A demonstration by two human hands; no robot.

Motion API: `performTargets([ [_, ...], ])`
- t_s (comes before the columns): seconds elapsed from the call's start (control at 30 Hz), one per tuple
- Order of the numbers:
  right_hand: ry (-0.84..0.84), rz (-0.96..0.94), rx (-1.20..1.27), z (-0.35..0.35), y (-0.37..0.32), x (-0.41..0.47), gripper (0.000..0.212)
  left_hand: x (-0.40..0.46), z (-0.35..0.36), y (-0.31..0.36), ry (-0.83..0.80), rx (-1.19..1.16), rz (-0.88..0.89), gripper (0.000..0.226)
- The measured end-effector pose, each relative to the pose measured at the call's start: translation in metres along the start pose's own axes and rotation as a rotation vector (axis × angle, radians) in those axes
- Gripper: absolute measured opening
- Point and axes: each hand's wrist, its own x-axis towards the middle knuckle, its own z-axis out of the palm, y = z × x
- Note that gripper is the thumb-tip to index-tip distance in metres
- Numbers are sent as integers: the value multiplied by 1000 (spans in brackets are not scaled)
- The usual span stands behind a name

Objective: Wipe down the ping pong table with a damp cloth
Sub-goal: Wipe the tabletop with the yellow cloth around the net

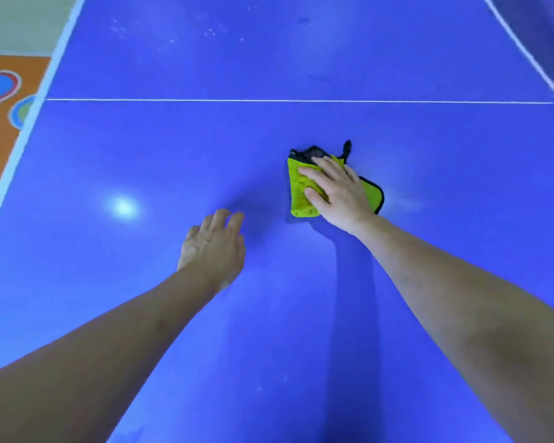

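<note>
A blue ping pong table (160,155) fills the view. A folded yellow-green cloth (298,193) with a black edge and a black loop lies on it, right of centre. My right hand (336,193) presses flat on the cloth with its fingers spread, covering most of it. My left hand (213,244) rests on the bare table surface to the left of the cloth, fingers relaxed and slightly bent, holding nothing.
A thin white line (269,100) crosses the table beyond the cloth. The table's white left edge (29,123) borders an orange patterned floor (4,100). Another white edge line (525,55) runs at the far right. Pale specks (211,30) mark the far surface.
</note>
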Motion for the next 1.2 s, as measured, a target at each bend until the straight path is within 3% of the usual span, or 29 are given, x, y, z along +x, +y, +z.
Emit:
performTargets([
  [0.1,112,326,-1,3,8,-29,53,4,3,27,7,4,41,43],
  [0.2,156,643,17,17,-29,-50,55,0,7,26,9,3,41,43],
  [0.4,169,811,33,42,-128,-59,57,-26,11,-44,2,44,-42,46],
  [0.73,68,608,29,107,-344,12,57,-114,18,-257,-8,18,-286,45],
  [1.0,-23,94,13,162,-520,75,56,-198,31,-373,-16,-53,-409,45],
  [1.2,-117,-347,33,164,-525,68,48,-232,27,-393,-42,-44,-424,45],
])
